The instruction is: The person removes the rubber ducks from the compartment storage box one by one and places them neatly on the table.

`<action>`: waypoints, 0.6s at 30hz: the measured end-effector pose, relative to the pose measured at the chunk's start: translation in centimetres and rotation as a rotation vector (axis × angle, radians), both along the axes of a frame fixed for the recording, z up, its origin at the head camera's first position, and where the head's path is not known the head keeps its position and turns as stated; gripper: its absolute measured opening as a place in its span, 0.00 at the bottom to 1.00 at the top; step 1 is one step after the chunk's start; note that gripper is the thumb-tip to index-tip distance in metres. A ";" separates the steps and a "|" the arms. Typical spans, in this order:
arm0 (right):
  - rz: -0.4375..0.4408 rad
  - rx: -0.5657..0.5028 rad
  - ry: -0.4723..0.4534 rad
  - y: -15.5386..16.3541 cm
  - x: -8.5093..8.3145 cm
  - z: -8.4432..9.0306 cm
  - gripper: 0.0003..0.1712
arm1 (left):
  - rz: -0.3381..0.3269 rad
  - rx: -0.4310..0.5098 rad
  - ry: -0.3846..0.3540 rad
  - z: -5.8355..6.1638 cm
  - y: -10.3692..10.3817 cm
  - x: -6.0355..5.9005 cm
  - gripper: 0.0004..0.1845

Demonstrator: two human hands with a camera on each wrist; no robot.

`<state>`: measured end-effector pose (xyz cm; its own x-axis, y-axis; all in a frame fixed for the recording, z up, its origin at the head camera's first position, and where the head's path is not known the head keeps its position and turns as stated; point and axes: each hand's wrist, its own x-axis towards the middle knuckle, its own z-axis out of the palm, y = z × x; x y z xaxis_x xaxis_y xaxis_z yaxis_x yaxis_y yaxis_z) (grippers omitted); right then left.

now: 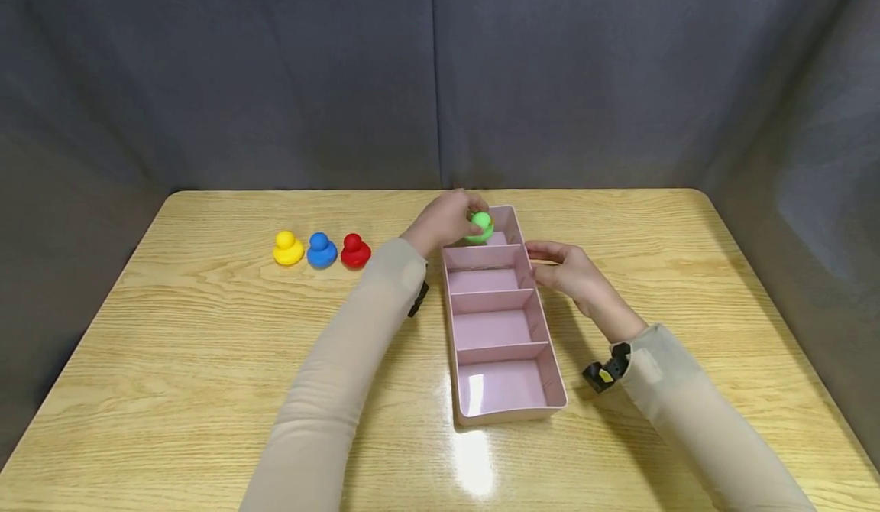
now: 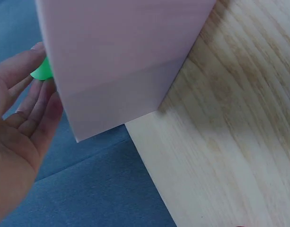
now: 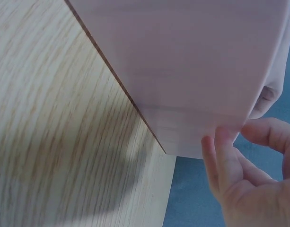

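Right now the left hand [image 1: 445, 220] has its grip clamped on the green duck [image 1: 480, 226], held just over the far compartment of the pink tray [image 1: 543, 336]; the tray's long axis runs away from the person, so that compartment lies directly below the duck. Fingers of the right hand [image 1: 567, 267] lie relaxed and apart, touching the tray's right wall on the bench [image 1: 206, 328]; it holds nothing.

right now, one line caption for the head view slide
Left hand holds a green toy duck over the far compartment of a pink four-compartment plastic tray; right hand steadies its side.
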<state>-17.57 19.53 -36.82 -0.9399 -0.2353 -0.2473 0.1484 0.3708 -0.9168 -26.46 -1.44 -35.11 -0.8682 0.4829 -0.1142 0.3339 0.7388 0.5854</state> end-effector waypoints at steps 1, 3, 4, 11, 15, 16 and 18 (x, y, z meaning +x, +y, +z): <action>-0.002 0.003 -0.003 0.0 0.0 0.0 0.32 | -0.003 0.002 0.006 0.1 0.0 0.0 0.20; -0.006 0.008 -0.005 0.1 -0.1 0.0 0.32 | -0.009 0.006 0.015 0.3 0.0 0.1 0.19; -0.007 0.007 -0.007 0.1 -0.1 0.0 0.33 | -0.009 0.011 0.015 0.4 -0.1 0.1 0.19; -0.003 -0.004 -0.020 0.2 0.0 0.0 0.34 | 0.004 0.041 0.023 1.0 -0.4 0.3 0.20; -0.019 -0.001 -0.034 0.2 0.0 0.1 0.34 | 0.018 0.058 0.035 1.1 -0.9 0.4 0.20; -0.025 0.002 -0.039 0.2 0.0 0.1 0.33 | 0.021 0.064 0.039 1.2 -1.0 0.4 0.20; -0.040 0.008 -0.053 0.2 -0.1 0.1 0.33 | 0.026 0.071 0.045 1.3 -1.3 0.4 0.20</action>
<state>-17.69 19.72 -36.69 -0.9340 -0.1959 -0.2987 0.2113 0.3713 -0.9041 -26.04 -2.74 -33.78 -0.8841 0.4655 -0.0415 0.3421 0.7050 0.6212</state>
